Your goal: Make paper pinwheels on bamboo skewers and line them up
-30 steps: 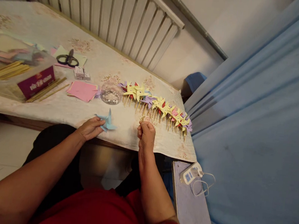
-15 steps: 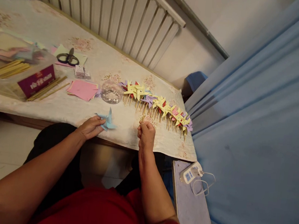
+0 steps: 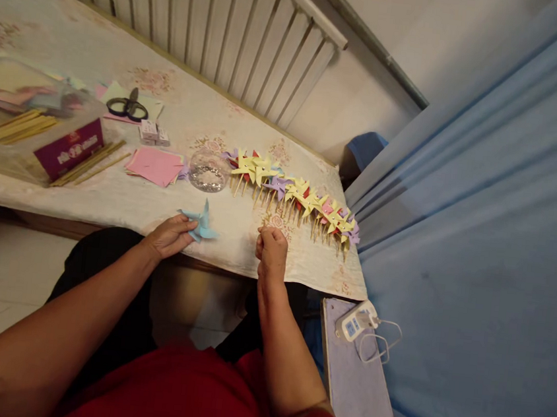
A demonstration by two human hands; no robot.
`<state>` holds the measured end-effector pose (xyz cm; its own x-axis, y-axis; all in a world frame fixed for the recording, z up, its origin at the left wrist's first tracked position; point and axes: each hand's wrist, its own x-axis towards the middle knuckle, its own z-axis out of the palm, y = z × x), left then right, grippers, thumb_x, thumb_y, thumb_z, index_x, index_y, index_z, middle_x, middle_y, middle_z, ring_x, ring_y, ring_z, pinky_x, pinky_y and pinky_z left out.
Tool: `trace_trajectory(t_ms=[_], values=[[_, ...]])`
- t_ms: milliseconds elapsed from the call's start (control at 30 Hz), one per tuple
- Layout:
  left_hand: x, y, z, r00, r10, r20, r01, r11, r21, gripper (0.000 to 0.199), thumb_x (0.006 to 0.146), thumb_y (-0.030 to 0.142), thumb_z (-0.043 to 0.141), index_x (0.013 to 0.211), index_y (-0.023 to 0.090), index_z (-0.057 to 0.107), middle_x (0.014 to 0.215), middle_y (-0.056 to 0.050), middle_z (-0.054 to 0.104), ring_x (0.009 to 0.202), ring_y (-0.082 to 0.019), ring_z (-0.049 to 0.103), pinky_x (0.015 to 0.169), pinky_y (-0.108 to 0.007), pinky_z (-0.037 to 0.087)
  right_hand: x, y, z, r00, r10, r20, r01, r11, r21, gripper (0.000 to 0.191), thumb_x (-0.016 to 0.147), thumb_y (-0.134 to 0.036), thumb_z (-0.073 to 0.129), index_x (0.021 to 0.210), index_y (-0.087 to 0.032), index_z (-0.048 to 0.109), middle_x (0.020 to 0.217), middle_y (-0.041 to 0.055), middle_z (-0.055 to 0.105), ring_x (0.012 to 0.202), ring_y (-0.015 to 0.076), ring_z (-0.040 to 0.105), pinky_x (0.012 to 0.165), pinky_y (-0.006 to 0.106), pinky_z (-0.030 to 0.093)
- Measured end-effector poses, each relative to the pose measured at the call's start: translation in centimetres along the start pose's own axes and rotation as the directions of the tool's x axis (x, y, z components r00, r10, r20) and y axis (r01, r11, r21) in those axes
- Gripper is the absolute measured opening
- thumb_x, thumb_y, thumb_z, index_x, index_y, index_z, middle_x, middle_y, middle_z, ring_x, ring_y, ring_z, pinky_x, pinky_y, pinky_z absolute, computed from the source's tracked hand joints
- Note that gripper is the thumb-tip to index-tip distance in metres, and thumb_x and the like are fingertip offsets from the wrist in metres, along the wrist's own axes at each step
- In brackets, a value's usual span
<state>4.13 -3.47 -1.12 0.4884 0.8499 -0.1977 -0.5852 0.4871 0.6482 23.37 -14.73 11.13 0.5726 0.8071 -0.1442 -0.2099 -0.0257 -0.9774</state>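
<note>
A light blue paper pinwheel (image 3: 203,226) is pinched by one blade in my left hand (image 3: 172,234), just over the table's front edge. My right hand (image 3: 272,251) is closed a short way to the right, its fingers curled together; whatever they hold, if anything, is too small or hidden to name. Beyond it a long row of finished pinwheels (image 3: 300,194) in yellow, purple, red and pink lies on the table with their sticks toward me. A round clear dish (image 3: 208,176) with small shiny pieces sits behind the blue pinwheel.
Left of the dish lie pink paper squares (image 3: 156,166), small boxes (image 3: 150,132) and black-handled scissors (image 3: 128,106). A clear bin (image 3: 19,161) with yellow sticks and paper stands far left, loose sticks (image 3: 99,162) beside it. A white plug device (image 3: 357,321) rests on a low stool (image 3: 363,396) at right.
Almost nothing differs. Both hands stay in place, the left still pinching the blue pinwheel and the right still closed.
</note>
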Motion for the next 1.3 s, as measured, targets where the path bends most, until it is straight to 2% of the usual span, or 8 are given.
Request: trace_trajectory(t_ms=[267,600,800,933,1300], values=[[0.16,-0.05,-0.22,0.999,0.001,0.041,-0.002,1.000,0.022,0.022,0.064,0.012,0.085,0.083,0.009,0.076,0.078,-0.009,0.074,0.070,-0.017,0.069,0.078,-0.031,0.060,-0.03,0.13,-0.09,1.000,0.004,0.017,-0.004,1.000,-0.005,0.016,0.070,-0.031,0.064,0.069,-0.021,0.052,0.048,-0.0104,0.047,0.036,0.0036,0.024,0.038,0.019,0.013],[0.08,-0.06,-0.30,0.999,0.013,0.043,-0.015,0.999,0.034,0.023,0.062,0.014,0.086,0.083,0.008,0.076,0.077,-0.010,0.074,0.071,-0.017,0.069,0.077,-0.031,0.060,-0.34,0.15,-0.24,1.000,0.000,-0.010,0.000,1.000,0.005,0.014,0.067,-0.029,0.064,0.065,-0.020,0.052,0.048,-0.0094,0.048,0.037,0.0032,0.025,0.038,0.019,0.013],[-0.16,0.22,0.30,1.000,0.009,0.016,-0.010,1.000,0.027,0.020,0.061,0.011,0.086,0.077,0.010,0.075,0.073,-0.008,0.073,0.067,-0.017,0.067,0.071,-0.029,0.059,-0.36,0.36,-0.26,1.000,0.016,-0.026,-0.016,1.000,0.006,0.013,0.065,-0.028,0.062,0.063,-0.020,0.052,0.045,-0.0100,0.044,0.037,0.0037,0.024,0.038,0.019,0.012],[-0.34,0.32,0.61,1.000,0.009,0.004,-0.009,1.000,0.010,0.020,0.061,0.010,0.086,0.076,0.007,0.074,0.071,-0.009,0.073,0.065,-0.016,0.067,0.070,-0.027,0.059,-0.39,0.58,-0.24,1.000,-0.003,-0.018,0.003,1.000,0.018,0.014,0.065,-0.029,0.062,0.063,-0.020,0.052,0.046,-0.0096,0.046,0.037,0.0033,0.024,0.039,0.020,0.011],[-0.20,0.22,0.35,1.000,-0.001,0.020,0.001,1.000,0.009,0.020,0.061,0.011,0.086,0.077,0.009,0.074,0.071,-0.008,0.073,0.065,-0.016,0.068,0.069,-0.025,0.059,-0.34,0.95,-0.51,0.999,-0.008,-0.048,0.008,1.000,0.000,0.013,0.067,-0.028,0.063,0.064,-0.020,0.053,0.047,-0.0092,0.048,0.038,0.0042,0.026,0.040,0.021,0.012]])
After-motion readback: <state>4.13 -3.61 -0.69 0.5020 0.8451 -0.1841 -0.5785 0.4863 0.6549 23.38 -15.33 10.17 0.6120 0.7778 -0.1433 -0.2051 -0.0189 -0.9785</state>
